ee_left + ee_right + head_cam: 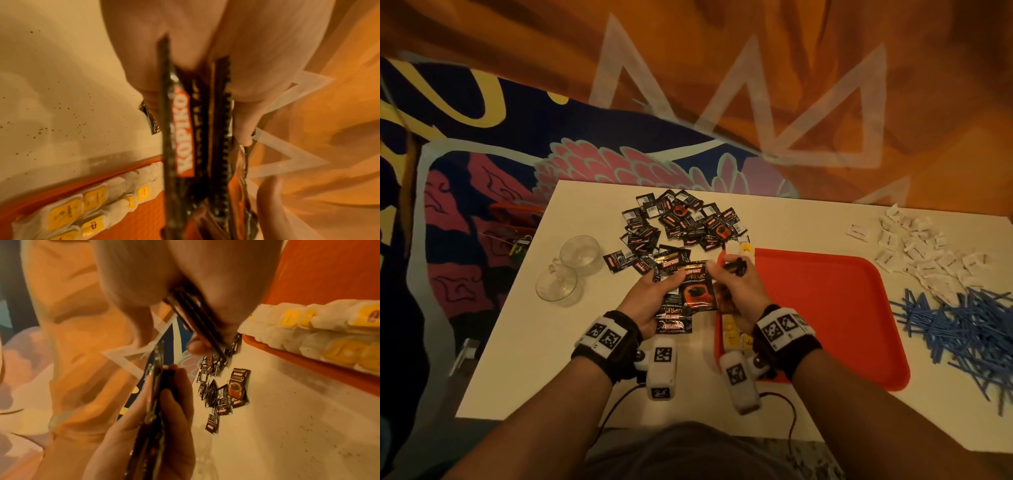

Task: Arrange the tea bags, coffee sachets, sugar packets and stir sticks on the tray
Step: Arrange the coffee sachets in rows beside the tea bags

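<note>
Both hands grip coffee sachets: left hand (650,298) holds a fanned stack (690,291), right hand (736,284) fingers pinch a few. Next: lay them on tray (825,308) beside tea bags (96,199).

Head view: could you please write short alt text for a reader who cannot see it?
A person's left hand holds a fanned stack of black coffee sachets while the right hand grips a few more, above a white table. A red tray with tea bags along its left edge lies beside loose sachets, sugar packets and blue stir sticks.
</note>
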Demonstrator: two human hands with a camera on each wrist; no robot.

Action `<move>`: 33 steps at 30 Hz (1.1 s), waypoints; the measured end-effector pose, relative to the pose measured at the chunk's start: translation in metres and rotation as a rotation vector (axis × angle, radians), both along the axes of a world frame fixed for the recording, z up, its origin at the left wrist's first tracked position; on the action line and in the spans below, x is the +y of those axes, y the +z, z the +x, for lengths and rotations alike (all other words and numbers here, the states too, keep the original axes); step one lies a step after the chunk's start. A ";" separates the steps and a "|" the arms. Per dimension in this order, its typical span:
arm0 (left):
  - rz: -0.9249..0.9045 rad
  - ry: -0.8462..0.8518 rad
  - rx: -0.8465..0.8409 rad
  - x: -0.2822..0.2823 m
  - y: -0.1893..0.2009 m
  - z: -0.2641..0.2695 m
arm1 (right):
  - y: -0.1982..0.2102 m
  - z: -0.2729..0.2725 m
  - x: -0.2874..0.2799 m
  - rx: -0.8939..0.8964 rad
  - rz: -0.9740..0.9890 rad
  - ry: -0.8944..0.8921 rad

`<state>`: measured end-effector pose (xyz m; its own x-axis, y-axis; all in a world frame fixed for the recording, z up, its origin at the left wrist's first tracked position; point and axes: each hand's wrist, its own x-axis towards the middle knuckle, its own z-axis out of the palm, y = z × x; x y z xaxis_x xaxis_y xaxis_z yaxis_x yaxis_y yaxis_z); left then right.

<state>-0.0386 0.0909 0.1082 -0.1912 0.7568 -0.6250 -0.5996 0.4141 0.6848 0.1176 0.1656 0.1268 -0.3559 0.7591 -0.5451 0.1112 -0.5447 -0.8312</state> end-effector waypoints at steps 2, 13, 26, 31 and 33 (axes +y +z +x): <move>0.014 -0.005 -0.022 0.002 0.003 0.005 | 0.001 -0.004 -0.001 -0.003 -0.022 0.152; 0.009 -0.003 -0.150 -0.008 -0.001 -0.002 | -0.002 -0.006 0.002 -0.149 0.096 0.106; 0.056 0.055 -0.128 -0.008 -0.002 0.004 | 0.000 -0.012 -0.007 -0.265 0.256 0.232; 0.041 0.076 -0.180 -0.009 -0.002 -0.002 | 0.000 -0.005 -0.003 -0.309 0.367 0.080; 0.026 0.061 -0.193 -0.011 -0.001 -0.003 | 0.007 -0.003 -0.003 -0.292 0.524 0.035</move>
